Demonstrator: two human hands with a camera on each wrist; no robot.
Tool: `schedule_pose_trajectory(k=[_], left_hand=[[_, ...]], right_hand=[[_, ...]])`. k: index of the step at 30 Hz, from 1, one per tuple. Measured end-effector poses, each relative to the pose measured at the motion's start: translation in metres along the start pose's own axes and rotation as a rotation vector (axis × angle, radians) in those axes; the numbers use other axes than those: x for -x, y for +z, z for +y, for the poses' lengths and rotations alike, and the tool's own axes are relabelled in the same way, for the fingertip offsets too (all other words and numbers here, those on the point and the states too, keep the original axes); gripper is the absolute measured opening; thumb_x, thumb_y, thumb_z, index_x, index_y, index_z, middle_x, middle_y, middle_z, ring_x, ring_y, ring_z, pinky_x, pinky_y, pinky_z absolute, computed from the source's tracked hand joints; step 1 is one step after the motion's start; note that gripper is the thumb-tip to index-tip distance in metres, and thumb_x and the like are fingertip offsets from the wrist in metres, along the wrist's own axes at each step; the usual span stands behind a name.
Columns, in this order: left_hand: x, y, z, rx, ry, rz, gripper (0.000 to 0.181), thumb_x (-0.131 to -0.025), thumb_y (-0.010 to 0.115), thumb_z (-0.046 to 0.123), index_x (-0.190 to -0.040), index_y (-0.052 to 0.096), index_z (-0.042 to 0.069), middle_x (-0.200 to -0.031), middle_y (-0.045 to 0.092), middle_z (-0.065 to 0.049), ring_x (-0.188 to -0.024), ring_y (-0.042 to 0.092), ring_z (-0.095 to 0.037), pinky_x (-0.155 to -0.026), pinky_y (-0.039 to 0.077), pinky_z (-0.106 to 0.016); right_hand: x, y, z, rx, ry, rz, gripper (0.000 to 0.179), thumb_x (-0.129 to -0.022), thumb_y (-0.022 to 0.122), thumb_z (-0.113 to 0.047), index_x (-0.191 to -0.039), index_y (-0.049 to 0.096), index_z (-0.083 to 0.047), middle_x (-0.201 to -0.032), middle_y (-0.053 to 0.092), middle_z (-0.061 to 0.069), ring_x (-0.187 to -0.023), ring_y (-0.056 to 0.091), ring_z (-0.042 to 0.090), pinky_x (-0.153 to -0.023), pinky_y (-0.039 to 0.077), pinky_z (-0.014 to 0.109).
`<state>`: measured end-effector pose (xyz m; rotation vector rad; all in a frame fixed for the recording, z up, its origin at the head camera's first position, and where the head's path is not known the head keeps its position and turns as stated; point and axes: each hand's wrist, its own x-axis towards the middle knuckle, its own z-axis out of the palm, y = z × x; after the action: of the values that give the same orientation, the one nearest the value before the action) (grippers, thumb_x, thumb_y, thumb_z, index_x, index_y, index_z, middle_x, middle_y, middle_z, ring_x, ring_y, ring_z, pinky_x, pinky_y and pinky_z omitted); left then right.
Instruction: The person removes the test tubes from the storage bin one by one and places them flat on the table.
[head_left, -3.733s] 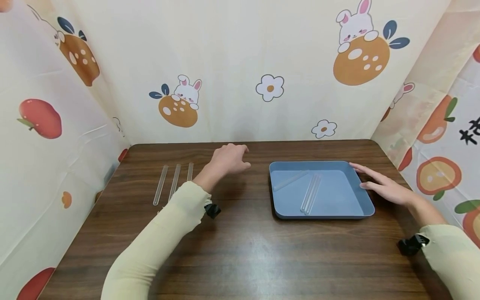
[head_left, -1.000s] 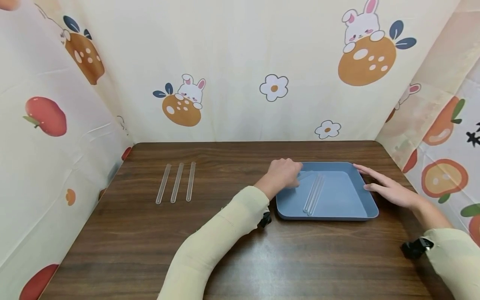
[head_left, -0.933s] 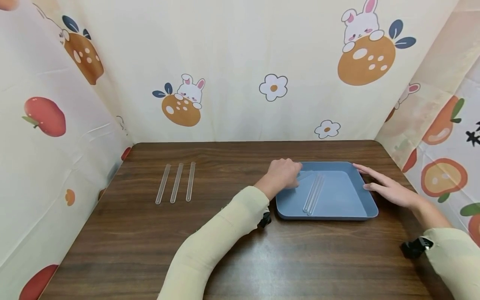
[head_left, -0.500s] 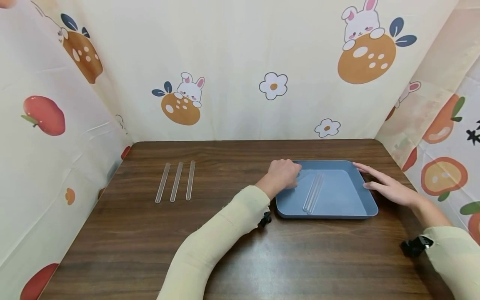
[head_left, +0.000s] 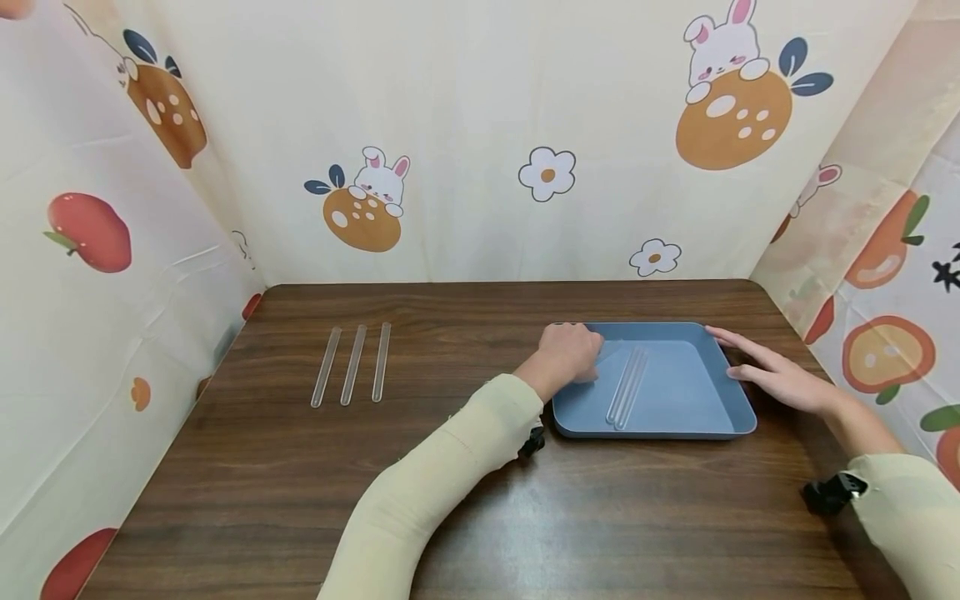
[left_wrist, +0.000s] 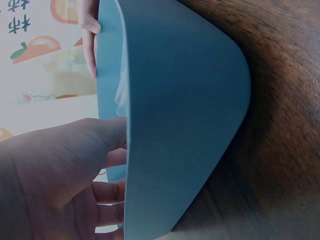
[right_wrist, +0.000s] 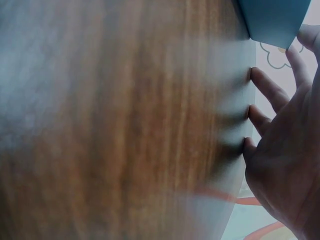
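left hand (head_left: 567,354) has moved into the tray (head_left: 690,392), hold unclear; right hand (head_left: 783,385), outspread, touches it.

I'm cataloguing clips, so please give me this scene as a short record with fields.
Tray: blue, on the table
In tray: two clear tubes side by side; a third tube, partly hidden by the left hand
On table: three tubes, spaced in a row left of the tray
Left hand: over the tray's left side; grip unclear
Right hand: touches the tray's right side
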<state>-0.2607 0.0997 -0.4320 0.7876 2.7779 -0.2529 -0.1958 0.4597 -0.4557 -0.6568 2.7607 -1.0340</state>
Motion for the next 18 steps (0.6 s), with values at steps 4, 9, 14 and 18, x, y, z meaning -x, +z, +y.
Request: schedule_pose_trajectory(k=[4,9,14,18], left_hand=[[0.01,-0.007,0.0,-0.002,0.002,0.004,0.024,-0.11,0.067,0.051,-0.101,0.069,0.028,-0.086,0.064,0.009,-0.084,0.065,-0.011,-0.075,0.058,-0.031],[0.01,-0.006,0.001,-0.003,-0.003,0.013,0.022,-0.109,0.068,0.052,-0.115,0.075,0.032,-0.094,0.072,0.01,-0.086,0.067,-0.011,-0.078,0.059,-0.033],[0.01,-0.006,0.002,-0.01,-0.003,0.0,0.027,-0.111,0.064,0.053,-0.122,0.077,0.031,-0.1,0.075,0.009,-0.088,0.068,-0.011,-0.078,0.059,-0.032],[-0.007,0.007,0.002,0.005,-0.011,-0.003,0.025,-0.109,0.066,0.054,-0.117,0.076,0.033,-0.095,0.072,0.01,-0.086,0.066,-0.011,-0.073,0.056,-0.034]], right_hand=[[0.001,0.0,0.0,0.008,0.013,0.002,0.071,-0.115,0.059,-0.011,-0.179,0.031,-0.015,-0.157,0.027,-0.049,-0.137,0.03,-0.034,-0.096,0.032,0.0],[0.001,0.0,0.0,0.002,0.013,-0.002,0.071,-0.115,0.059,-0.011,-0.179,0.03,-0.016,-0.158,0.026,-0.049,-0.137,0.029,-0.034,-0.097,0.031,0.0],[0.0,0.0,-0.001,-0.002,0.008,-0.001,0.071,-0.115,0.059,-0.01,-0.179,0.03,-0.015,-0.157,0.027,-0.049,-0.137,0.029,-0.035,-0.097,0.032,0.0],[0.0,0.0,-0.001,-0.007,0.013,-0.003,0.071,-0.115,0.059,-0.011,-0.18,0.03,-0.016,-0.157,0.027,-0.049,-0.137,0.029,-0.035,-0.097,0.031,0.0]])
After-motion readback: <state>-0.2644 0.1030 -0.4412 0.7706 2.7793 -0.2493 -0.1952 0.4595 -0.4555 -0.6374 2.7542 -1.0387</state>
